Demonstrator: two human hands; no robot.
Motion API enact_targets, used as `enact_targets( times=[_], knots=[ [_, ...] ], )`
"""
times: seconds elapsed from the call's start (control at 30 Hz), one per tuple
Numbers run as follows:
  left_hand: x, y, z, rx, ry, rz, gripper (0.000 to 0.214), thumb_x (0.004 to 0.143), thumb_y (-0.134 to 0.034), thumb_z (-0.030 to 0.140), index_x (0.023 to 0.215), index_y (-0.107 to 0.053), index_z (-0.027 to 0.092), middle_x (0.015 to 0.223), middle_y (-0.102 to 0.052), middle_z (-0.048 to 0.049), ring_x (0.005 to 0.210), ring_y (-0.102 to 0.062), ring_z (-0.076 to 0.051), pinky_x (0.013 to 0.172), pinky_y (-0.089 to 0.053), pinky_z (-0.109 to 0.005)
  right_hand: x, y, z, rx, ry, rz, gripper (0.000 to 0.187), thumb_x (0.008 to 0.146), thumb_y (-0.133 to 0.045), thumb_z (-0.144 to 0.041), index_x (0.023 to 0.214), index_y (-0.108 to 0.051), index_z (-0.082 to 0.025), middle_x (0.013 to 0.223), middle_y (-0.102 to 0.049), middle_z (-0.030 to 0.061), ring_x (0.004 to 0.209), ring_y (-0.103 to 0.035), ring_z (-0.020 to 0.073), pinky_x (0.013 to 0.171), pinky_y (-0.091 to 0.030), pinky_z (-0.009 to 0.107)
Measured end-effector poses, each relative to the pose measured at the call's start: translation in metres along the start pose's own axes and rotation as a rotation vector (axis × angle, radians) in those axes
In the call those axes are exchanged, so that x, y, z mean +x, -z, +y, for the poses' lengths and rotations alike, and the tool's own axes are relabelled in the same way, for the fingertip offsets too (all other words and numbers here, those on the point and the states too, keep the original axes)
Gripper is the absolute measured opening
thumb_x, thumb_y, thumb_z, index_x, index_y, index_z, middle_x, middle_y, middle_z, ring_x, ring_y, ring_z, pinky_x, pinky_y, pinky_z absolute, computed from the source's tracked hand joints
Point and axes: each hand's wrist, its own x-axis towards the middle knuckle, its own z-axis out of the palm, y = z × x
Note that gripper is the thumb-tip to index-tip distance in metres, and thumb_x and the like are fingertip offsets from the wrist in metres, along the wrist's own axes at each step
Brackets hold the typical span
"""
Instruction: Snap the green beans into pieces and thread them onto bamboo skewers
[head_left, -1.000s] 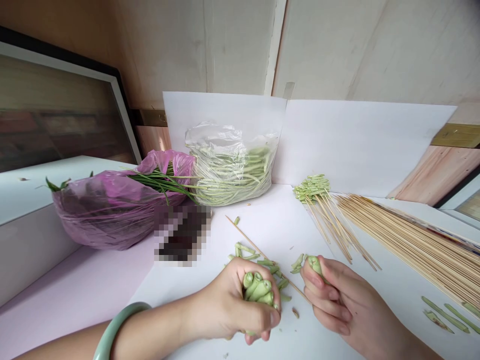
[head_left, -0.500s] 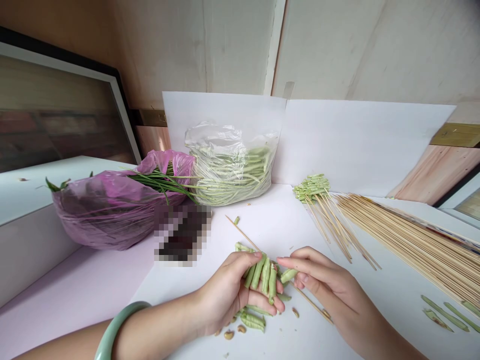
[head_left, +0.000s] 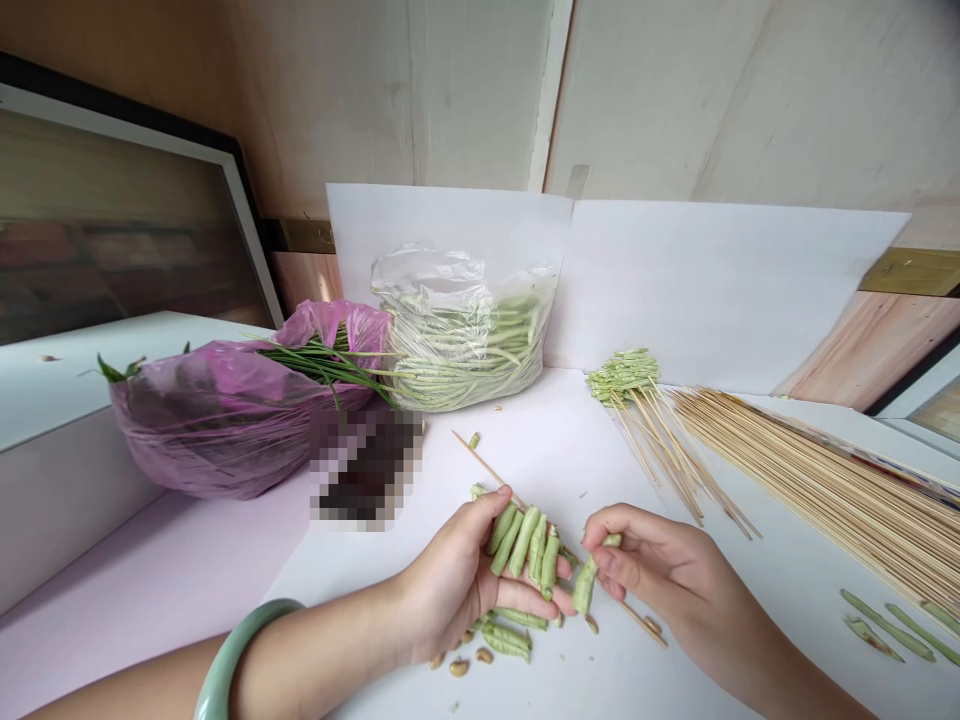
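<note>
Green bean pieces (head_left: 525,550), cupped in left hand (head_left: 450,585), fingers half curled around them; right hand (head_left: 660,565) pinching one loose piece (head_left: 584,588) between fingertips, above bamboo skewer (head_left: 487,472).

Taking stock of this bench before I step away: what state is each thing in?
left hand, cupped around cut bean pieces
right hand, pinching a bean piece
clear plastic bag, full of long beans, top loosely gathered
purple plastic bag, bulging, green stalks poking out
bamboo skewers, lying in a loose pile
single skewer, lying flat, partly hidden by the hands
bean scraps, scattered below the left hand
</note>
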Motion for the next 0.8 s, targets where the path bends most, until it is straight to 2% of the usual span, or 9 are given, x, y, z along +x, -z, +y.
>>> enact_targets(
  times=[0.13, 0.27, 0.4, 0.5, 0.7, 0.8],
  knots=[
    [0.000, 0.000, -0.001, 0.053, -0.014, -0.051, 0.056, 0.091, -0.024, 0.043, 0.086, -0.065, 0.005, 0.076, -0.066, -0.0127, 0.064, -0.067, -0.017, 0.067, -0.052, -0.026, 0.002, -0.003, 0.008, -0.022, -0.006, 0.038, 0.022, 0.085, -0.051, -0.036, 0.089, -0.065, -0.020, 0.060, -0.058, -0.0004, 0.058, -0.057, 0.0152, 0.057, -0.048, 0.026],
    [-0.003, -0.002, 0.001, 0.118, -0.067, -0.080, 0.049, 0.087, -0.038, 0.044, 0.087, -0.066, 0.005, 0.077, -0.067, -0.0140, 0.067, -0.068, -0.018, 0.067, -0.052, -0.026, 0.003, -0.007, 0.014, -0.060, 0.023, -0.014, 0.020, 0.088, -0.048, -0.031, 0.097, -0.062, -0.021, 0.068, -0.062, 0.0002, 0.061, -0.061, 0.0155, 0.059, -0.049, 0.026],
    [-0.006, -0.004, 0.003, 0.224, -0.066, -0.104, 0.029, 0.075, -0.064, 0.032, 0.087, -0.065, 0.006, 0.078, -0.067, -0.0107, 0.066, -0.066, -0.015, 0.065, -0.051, -0.023, 0.002, -0.007, 0.016, -0.038, 0.036, -0.059, 0.008, 0.087, -0.050, -0.029, 0.086, -0.055, -0.022, 0.066, -0.063, -0.0015, 0.060, -0.062, 0.0148, 0.058, -0.049, 0.026],
    [-0.006, -0.002, 0.002, 0.277, -0.059, -0.115, 0.028, 0.067, -0.073, 0.028, 0.085, -0.062, 0.009, 0.078, -0.065, -0.0071, 0.064, -0.063, -0.012, 0.062, -0.049, -0.021, 0.001, -0.009, 0.018, -0.041, 0.057, -0.049, 0.008, 0.084, -0.054, -0.029, 0.079, -0.054, -0.022, 0.061, -0.063, -0.0020, 0.056, -0.061, 0.0144, 0.055, -0.048, 0.025],
    [-0.003, 0.002, -0.008, 0.359, -0.096, -0.079, 0.043, 0.056, -0.082, 0.032, 0.084, -0.056, 0.012, 0.069, -0.061, -0.0016, 0.057, -0.057, -0.010, 0.055, -0.045, -0.021, -0.001, -0.009, 0.018, -0.150, 0.128, 0.039, 0.011, 0.076, -0.064, -0.028, 0.071, -0.058, -0.022, 0.056, -0.061, -0.0028, 0.052, -0.057, 0.0138, 0.051, -0.046, 0.023],
    [-0.005, 0.001, -0.006, 0.473, -0.166, 0.002, 0.036, 0.064, -0.076, 0.032, 0.087, -0.054, 0.013, 0.069, -0.060, -0.0012, 0.059, -0.056, -0.012, 0.056, -0.045, -0.023, -0.001, -0.002, 0.011, -0.191, 0.202, 0.073, 0.013, 0.078, -0.063, -0.033, 0.080, -0.064, -0.021, 0.060, -0.064, -0.0004, 0.057, -0.061, 0.0156, 0.055, -0.050, 0.024]
  ],
)
